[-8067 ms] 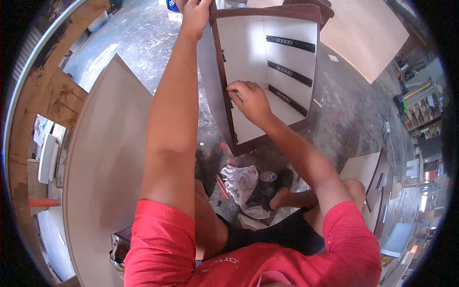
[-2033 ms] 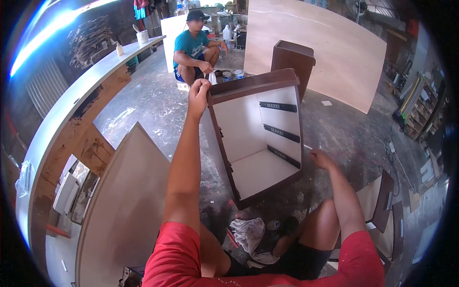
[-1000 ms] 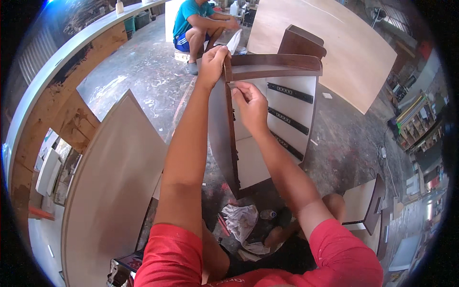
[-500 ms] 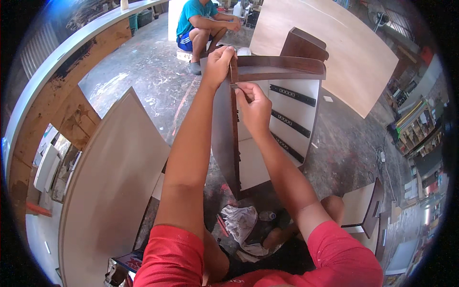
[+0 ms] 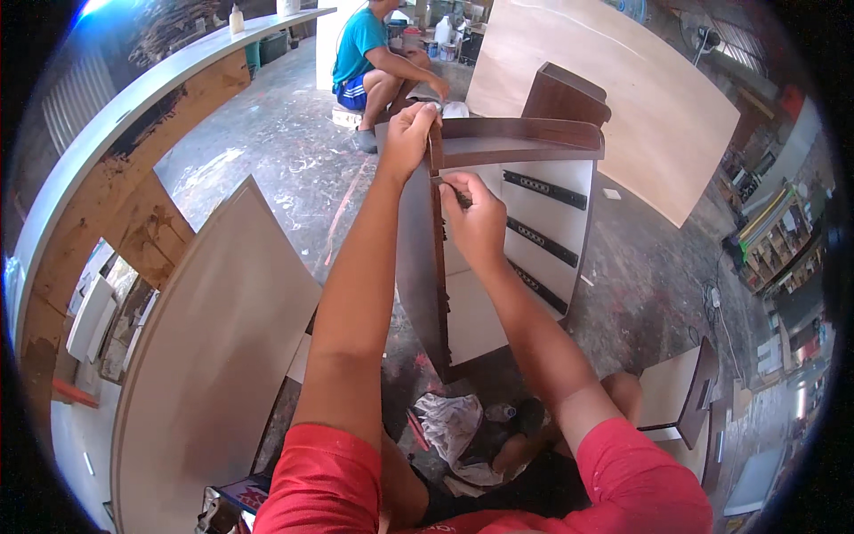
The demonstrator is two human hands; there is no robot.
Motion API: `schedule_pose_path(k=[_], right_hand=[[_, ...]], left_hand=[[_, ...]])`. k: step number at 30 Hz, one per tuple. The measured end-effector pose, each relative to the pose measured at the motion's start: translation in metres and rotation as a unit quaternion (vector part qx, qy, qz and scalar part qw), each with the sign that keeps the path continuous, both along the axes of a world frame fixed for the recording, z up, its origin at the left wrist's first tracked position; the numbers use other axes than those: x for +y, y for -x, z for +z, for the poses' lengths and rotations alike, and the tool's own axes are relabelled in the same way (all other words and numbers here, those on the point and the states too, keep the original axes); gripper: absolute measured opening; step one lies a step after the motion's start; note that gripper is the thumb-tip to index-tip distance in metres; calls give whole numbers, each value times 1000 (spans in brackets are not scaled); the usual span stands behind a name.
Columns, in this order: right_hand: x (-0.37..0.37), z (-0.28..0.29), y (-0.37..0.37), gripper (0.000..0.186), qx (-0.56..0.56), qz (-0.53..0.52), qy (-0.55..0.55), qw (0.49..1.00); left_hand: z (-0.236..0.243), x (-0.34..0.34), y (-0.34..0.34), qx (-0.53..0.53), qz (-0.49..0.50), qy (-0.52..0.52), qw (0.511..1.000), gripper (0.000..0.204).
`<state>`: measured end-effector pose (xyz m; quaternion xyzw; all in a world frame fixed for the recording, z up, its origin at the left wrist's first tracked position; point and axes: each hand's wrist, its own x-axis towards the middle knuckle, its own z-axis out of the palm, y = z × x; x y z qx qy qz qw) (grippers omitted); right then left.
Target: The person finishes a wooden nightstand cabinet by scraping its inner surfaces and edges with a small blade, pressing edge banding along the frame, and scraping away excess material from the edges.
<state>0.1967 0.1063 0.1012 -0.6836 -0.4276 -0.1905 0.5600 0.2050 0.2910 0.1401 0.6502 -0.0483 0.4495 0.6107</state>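
Observation:
A dark brown cabinet (image 5: 417, 258) with a pale interior stands in front of me, its open side turned toward me. Black drawer slides (image 5: 544, 190) run along its inner right wall. My left hand (image 5: 409, 142) is closed over the upper left corner of the cabinet, fingers mostly hidden behind it. Just below, my right hand (image 5: 476, 214) pinches a small, thin piece against the narrow front edge of the left side panel; the fingers cover most of it, so its kind does not show.
A person in a teal shirt (image 5: 358, 49) squats beyond the cabinet. A pale panel (image 5: 213, 329) leans at my left beside a wooden bench (image 5: 133, 111). A large plywood sheet (image 5: 623, 98) stands behind. A crumpled cloth (image 5: 449, 423) and a drawer (image 5: 672, 392) lie near my legs.
My view has tilted slightly, so the cabinet sits lower in the picture. Both hands keep their places at its edge. The squatting person has turned and lowered an arm.

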Motion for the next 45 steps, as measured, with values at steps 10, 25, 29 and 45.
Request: schedule_pose_path(k=[10,25,29,45], right_hand=[[-14,-5,4,14,-51,-17,47,997],[-45,-62,12,14,-69,-8,107,992],[-61,-83,24,15,-80,-3,129,988],[-113,-162,52,16,-101,-4,217,971]], left_hand=[[-2,-4,2,14,23,-22,999,37],[8,-3,-1,10,23,-17,1000,43],[1,-2,0,1,44,-5,999,37],[-5,20,-20,-42,20,-27,999,37]])
